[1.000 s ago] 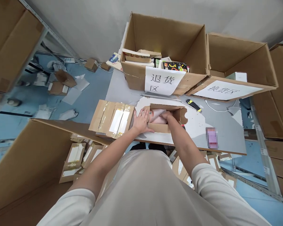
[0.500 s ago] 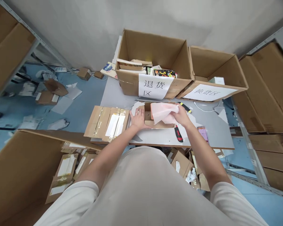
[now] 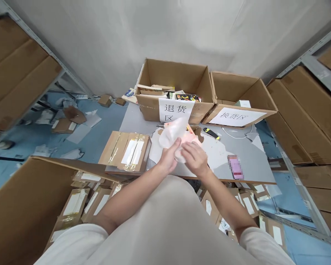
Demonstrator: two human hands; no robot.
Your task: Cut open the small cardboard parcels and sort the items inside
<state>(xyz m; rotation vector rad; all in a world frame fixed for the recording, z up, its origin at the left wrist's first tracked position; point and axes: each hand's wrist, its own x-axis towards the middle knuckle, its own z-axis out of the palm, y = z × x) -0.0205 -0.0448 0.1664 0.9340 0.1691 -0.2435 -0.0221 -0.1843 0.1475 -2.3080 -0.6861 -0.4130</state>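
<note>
Above the table, a flat orange-pink item (image 3: 190, 131) is partly covered by thin, translucent white wrapping (image 3: 171, 133). My left hand (image 3: 169, 157) grips the wrapped item at its lower left, thumb on top. My right hand (image 3: 195, 159) has its fingers bent against the wrapping on the near right side. Behind them, the small open cardboard box (image 3: 199, 135) shows only in part; the hands and wrapping hide the rest. A black-and-yellow box cutter (image 3: 212, 133) lies to the right of this box.
Taped parcels (image 3: 127, 151) sit on the table's left. Two large labelled cartons stand at the back, the left one (image 3: 149, 110) holding books, the right one (image 3: 264, 99) a white box. A pink, blurred packet (image 3: 235, 167) lies at right. A big carton (image 3: 19, 206) of parcels is lower left.
The wrapped item has come up out of the small box toward me. My left hand has left the box's edge and now grips the item together with my right. The view has shifted slightly.
</note>
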